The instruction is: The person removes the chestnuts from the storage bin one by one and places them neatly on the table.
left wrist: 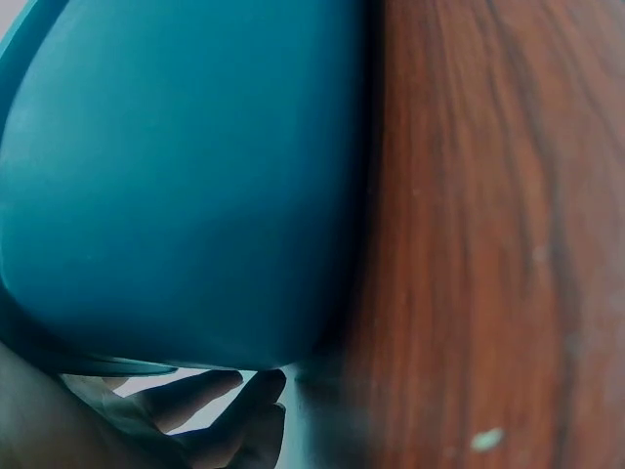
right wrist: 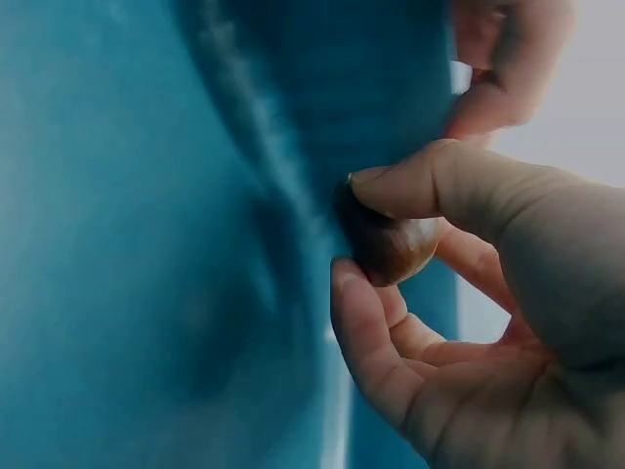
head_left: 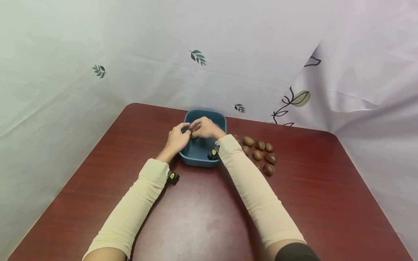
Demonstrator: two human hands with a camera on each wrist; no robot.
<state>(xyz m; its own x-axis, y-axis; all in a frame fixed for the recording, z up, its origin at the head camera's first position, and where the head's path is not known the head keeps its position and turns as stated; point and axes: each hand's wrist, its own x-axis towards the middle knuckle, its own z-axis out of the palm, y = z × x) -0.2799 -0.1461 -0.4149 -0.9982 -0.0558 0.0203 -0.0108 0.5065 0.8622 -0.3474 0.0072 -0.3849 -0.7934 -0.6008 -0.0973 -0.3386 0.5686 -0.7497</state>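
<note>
A brown chestnut [right wrist: 395, 244] is pinched between the thumb and fingers of my right hand [right wrist: 488, 293], just inside the blue basin's side wall. In the head view my right hand [head_left: 205, 128] reaches over the basin [head_left: 200, 162] from the right. At the basin's left rim is my left hand [head_left: 177, 139], thumb and fingers bent loosely and parted. From the left wrist, its fingers [left wrist: 229, 420] show beside the basin's outer wall [left wrist: 186, 186], with no chestnut visible among them. Whether they touch the rim is unclear.
Several more chestnuts [head_left: 258, 155] lie on the reddish-brown table [head_left: 313, 185] to the right of the basin, some partly hidden by my right sleeve [head_left: 251, 185]. A pale cloth with leaf prints [head_left: 198, 57] hangs behind the table.
</note>
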